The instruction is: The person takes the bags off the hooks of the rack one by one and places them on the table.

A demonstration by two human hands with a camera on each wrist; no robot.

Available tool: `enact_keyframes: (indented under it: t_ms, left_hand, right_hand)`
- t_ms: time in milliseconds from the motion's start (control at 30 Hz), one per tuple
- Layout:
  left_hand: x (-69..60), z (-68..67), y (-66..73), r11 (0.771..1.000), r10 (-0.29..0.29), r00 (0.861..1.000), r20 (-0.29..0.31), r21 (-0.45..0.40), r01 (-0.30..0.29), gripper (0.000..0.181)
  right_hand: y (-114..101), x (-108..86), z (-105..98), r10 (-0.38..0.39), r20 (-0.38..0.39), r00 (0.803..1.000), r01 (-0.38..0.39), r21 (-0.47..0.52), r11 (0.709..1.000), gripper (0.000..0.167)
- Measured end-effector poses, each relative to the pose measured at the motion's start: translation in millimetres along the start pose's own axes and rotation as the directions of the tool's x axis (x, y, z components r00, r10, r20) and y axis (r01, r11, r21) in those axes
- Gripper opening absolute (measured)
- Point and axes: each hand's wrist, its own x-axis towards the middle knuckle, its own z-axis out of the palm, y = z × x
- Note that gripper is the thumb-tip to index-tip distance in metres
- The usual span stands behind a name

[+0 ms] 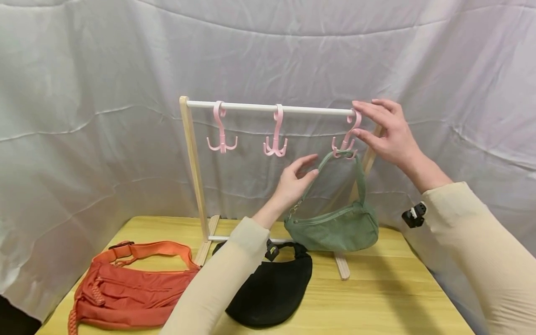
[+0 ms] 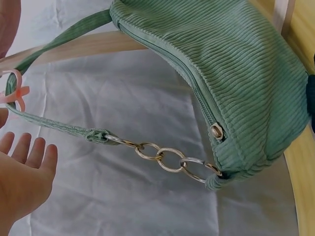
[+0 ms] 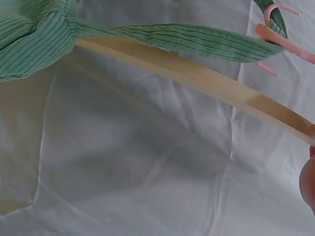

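A green corduroy shoulder bag (image 1: 335, 228) hangs by its strap (image 2: 59, 129) from the rightmost pink hook (image 1: 346, 139), which tilts on the white rod. Gold and silver chain links (image 2: 170, 160) join the strap to the bag. My right hand (image 1: 389, 132) is at that hook, its fingers by the rod's end and the thumb close to the hook's stem; contact is unclear. Left of the strap is my left hand (image 1: 293, 181), fingers extended and holding nothing. In the left wrist view its fingers (image 2: 35, 155) stand apart from the strap.
Two more pink hooks (image 1: 222, 130) hang on the white rod (image 1: 251, 107) of a wooden-legged rack (image 1: 194, 172). On the yellow table (image 1: 377, 288) lie an orange-red bag (image 1: 134, 293) and a black bag (image 1: 272, 298), partly behind my left sleeve. Grey cloth (image 1: 268, 56) surrounds the table.
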Motion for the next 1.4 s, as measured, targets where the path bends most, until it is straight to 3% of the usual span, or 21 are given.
enact_keyframes:
  t_ms: [233,533,900,1400]
  left_hand:
    - [2.6,4.7,1.7,1.000,-0.003,1.000,-0.015,-0.015,0.003,0.042]
    - [8.6,16.7,-2.7,0.997,0.034,0.999,-0.026,-0.070,-0.036,0.043]
    - [14.6,31.3,-1.6,0.985,0.026,0.993,-0.114,-0.165,-0.044,0.038]
    - [18.4,39.6,0.0,0.983,0.029,0.980,-0.197,-0.170,-0.063,0.023]
  right_hand:
    - [-3,1.3,1,0.010,0.005,1.000,-0.010,-0.001,1.000,0.065]
    - [-5,3.2,4,0.025,-0.011,1.000,-0.025,0.043,0.999,0.050]
    - [-7,4.3,7,0.021,-0.010,1.000,-0.021,0.035,0.999,0.052]
    - [-5,1.5,10,0.020,-0.025,0.999,-0.019,0.020,1.000,0.064]
